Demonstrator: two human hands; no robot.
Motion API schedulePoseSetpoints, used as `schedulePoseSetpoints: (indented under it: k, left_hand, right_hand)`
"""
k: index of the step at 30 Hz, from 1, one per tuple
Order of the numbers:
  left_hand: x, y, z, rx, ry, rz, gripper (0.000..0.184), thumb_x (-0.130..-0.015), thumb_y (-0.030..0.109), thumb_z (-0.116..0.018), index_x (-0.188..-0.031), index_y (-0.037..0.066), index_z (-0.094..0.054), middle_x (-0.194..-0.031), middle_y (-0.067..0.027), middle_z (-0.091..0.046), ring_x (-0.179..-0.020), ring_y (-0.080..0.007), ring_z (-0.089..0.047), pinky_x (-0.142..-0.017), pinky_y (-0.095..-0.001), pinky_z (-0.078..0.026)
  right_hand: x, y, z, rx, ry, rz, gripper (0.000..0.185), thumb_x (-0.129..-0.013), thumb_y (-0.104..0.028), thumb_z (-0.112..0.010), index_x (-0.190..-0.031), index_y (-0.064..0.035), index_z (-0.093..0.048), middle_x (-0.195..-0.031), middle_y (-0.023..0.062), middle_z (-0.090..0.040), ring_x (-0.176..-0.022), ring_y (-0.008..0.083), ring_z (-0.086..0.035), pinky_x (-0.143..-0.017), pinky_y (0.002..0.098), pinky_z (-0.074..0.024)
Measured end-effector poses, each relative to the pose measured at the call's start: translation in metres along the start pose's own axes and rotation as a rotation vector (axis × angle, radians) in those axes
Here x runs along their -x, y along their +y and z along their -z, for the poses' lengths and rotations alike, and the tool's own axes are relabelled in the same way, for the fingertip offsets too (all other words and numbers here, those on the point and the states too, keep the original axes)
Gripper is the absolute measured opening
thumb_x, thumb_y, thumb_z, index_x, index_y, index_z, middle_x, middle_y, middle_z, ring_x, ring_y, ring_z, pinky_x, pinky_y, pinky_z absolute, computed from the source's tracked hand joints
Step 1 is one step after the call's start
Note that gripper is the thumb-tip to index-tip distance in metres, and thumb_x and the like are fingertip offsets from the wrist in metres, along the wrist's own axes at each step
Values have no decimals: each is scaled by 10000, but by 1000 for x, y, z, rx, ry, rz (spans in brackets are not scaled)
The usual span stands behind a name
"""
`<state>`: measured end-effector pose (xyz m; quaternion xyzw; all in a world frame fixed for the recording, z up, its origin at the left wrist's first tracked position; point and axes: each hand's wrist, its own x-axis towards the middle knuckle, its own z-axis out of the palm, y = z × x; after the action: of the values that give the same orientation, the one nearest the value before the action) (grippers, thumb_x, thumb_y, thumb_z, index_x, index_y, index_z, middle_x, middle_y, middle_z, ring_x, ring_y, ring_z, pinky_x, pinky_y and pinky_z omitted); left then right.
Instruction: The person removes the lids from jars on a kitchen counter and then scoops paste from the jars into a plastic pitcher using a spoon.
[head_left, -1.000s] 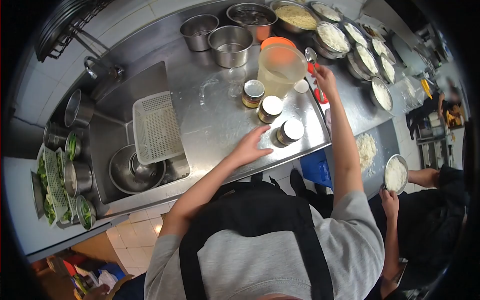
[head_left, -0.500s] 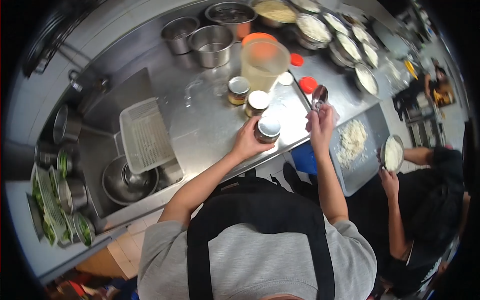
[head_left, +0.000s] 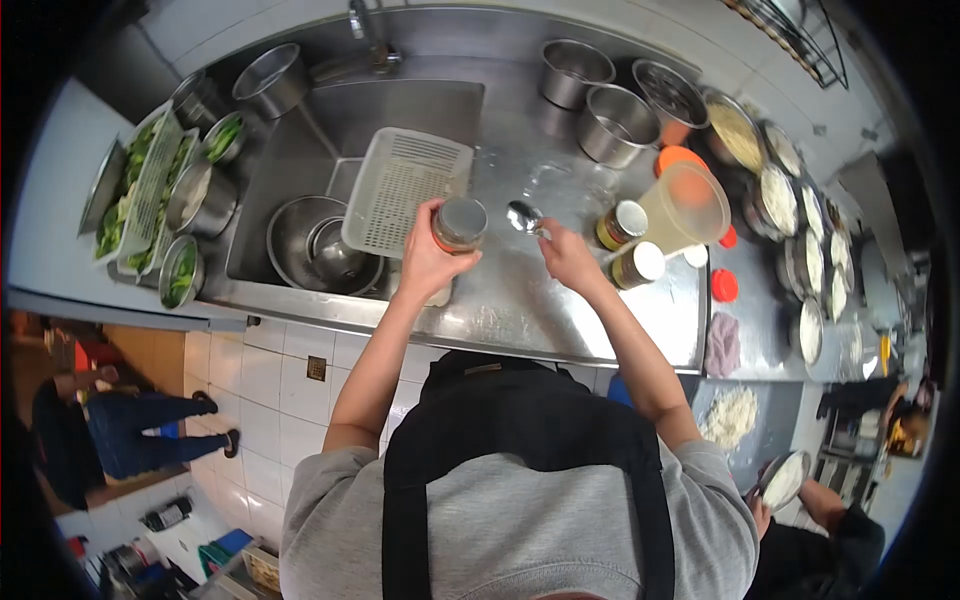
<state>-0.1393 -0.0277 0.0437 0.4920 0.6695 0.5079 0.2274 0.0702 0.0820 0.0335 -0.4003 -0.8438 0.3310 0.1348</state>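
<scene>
My left hand (head_left: pixel 430 262) is wrapped round a glass jar (head_left: pixel 460 223) with a silver lid, over the front edge of the sink by the white perforated basket (head_left: pixel 412 185). To the right, my right hand (head_left: pixel 570 258) grips a metal spoon (head_left: pixel 523 216), its bowl pointing left over the steel counter (head_left: pixel 520 300). Two more jars stand on the counter further right: one with a silver lid (head_left: pixel 622 224), one with a white lid (head_left: pixel 638 265). Beside them is a translucent plastic tub (head_left: pixel 685 207).
Metal bowls (head_left: pixel 325 243) lie in the sink. Steel pots (head_left: pixel 618 125) stand at the back. Bowls of white food (head_left: pixel 778 200) fill the right side. Greens (head_left: pixel 140 205) sit at the left. A co-worker (head_left: pixel 830 540) holds a bowl at the lower right.
My left hand has lifted the jar and carried it left to the sink edge. The spoon in my right hand has moved left over the counter. The view has turned toward the sink.
</scene>
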Motion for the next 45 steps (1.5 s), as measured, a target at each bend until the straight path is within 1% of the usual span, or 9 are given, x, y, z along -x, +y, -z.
schedulePoseSetpoints:
  k: [5, 7, 10, 13, 20, 25, 34, 41, 45]
  left_hand:
    - [2, 0, 17, -120, -114, -16, 736, -511, 140, -790, -1177, 57, -488, -1109, -141, -584, -1050, -321, -562, -908, -397, -448]
    - [1, 2, 13, -153, -156, -82, 747, -508, 157, -798, -1178, 53, -485, -1053, -133, -616, -999, -295, -606, -880, -371, -467]
    - [0, 16, 10, -136, -226, -29, 747, -495, 172, -802, -1163, 48, -491, -1060, -129, -613, -1001, -293, -601, -880, -369, -465]
    - [-5, 21, 5, -89, -287, -31, 756, -490, 173, -800, -1166, 45, -488, -1066, -124, -609, -1006, -286, -596, -886, -367, -460]
    - [-14, 18, -4, -33, -397, -11, 768, -479, 174, -797, -1170, 42, -491, -1092, -122, -586, -1022, -271, -579, -904, -358, -442]
    - [-17, 18, -6, -45, -515, -15, 771, -465, 182, -795, -1153, 20, -489, -1061, -118, -590, -994, -266, -581, -888, -351, -445]
    - [-28, 10, -22, 94, -720, -95, 731, -458, 164, -787, -1114, 16, -503, -983, -107, -608, -909, -231, -595, -830, -336, -460]
    - [-41, 11, -33, 253, -1228, -86, 734, -474, 138, -830, -1121, 15, -506, -1000, -64, -629, -934, -154, -595, -876, -301, -454]
    - [-36, 10, -53, 415, -1103, 6, 803, -479, 134, -834, -1190, 17, -480, -1081, -58, -584, -1027, -160, -546, -944, -306, -409]
  right_hand:
    - [-8, -60, 7, -351, 67, 185, 337, -857, -46, -456, -1189, -36, -403, -727, 235, -624, -695, 401, -622, -626, 464, -481]
    - [-4, -74, 18, -41, 71, 346, 374, -859, -45, -458, -1228, -73, -403, -752, 227, -632, -693, 402, -623, -609, 483, -479]
    - [-3, -94, 24, 307, -53, 189, 424, -839, -48, -481, -1249, -125, -410, -769, 221, -636, -703, 395, -630, -605, 495, -489]
    - [-9, -73, 16, 290, 33, 363, 498, -820, -67, -505, -1297, -155, -394, -809, 213, -626, -702, 406, -626, -600, 488, -508]
    - [4, -78, 26, 410, 29, 331, 591, -809, -25, -496, -1353, -223, -381, -886, 195, -603, -697, 386, -632, -597, 461, -525]
    - [-1, -67, 28, 549, 28, 407, 524, -776, -58, -560, -1280, -33, -421, -855, 187, -606, -698, 356, -656, -576, 412, -544]
    - [7, -71, 42, 641, -85, 476, 293, -778, -93, -566, -1017, 60, -493, -839, 190, -606, -643, 331, -656, -528, 407, -538]
    - [29, -62, 52, 751, -121, 670, 474, -780, -110, -539, -1190, 108, -444, -808, 168, -589, -600, 293, -652, -471, 364, -521]
    - [46, -46, 76, 715, -92, 414, 555, -780, -72, -530, -1298, 50, -373, -863, 180, -601, -598, 317, -637, -503, 396, -517]
